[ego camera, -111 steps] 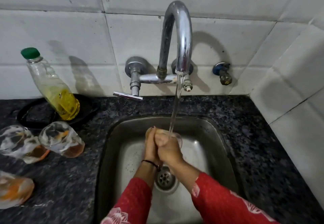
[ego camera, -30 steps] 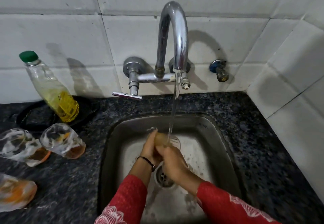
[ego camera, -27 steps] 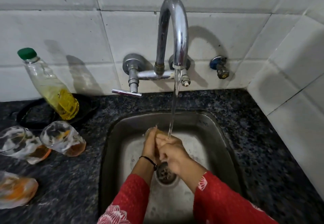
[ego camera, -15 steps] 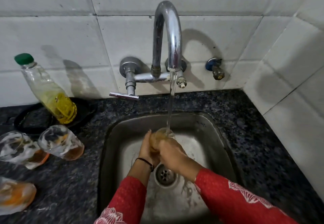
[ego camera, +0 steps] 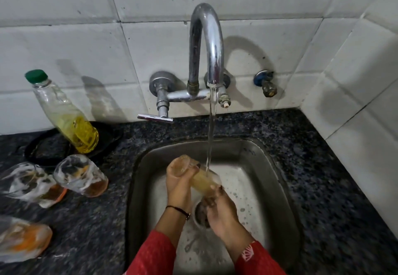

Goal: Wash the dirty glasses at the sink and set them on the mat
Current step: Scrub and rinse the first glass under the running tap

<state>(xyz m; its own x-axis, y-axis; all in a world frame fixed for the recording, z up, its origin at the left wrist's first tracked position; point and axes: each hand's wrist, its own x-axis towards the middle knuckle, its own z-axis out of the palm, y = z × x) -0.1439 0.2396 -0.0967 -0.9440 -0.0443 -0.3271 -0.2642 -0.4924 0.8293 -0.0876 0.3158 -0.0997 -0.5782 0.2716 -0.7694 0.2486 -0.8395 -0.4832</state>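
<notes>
Lying on the dark speckled desk [ego camera: 86,242] at far left are three soapy glasses [ego camera: 80,175], beside a bottle [ego camera: 66,115] of yellow liquid with a green cap. Over the steel sink [ego camera: 277,180], the left hand [ego camera: 179,185] wraps its grip around the base end of a tilted glass [ego camera: 199,176] held under the tap [ego camera: 205,55] stream. The right hand [ego camera: 219,214] holds its grip at the rim end, fingers apparently curled on it, though blur hides the contact.
</notes>
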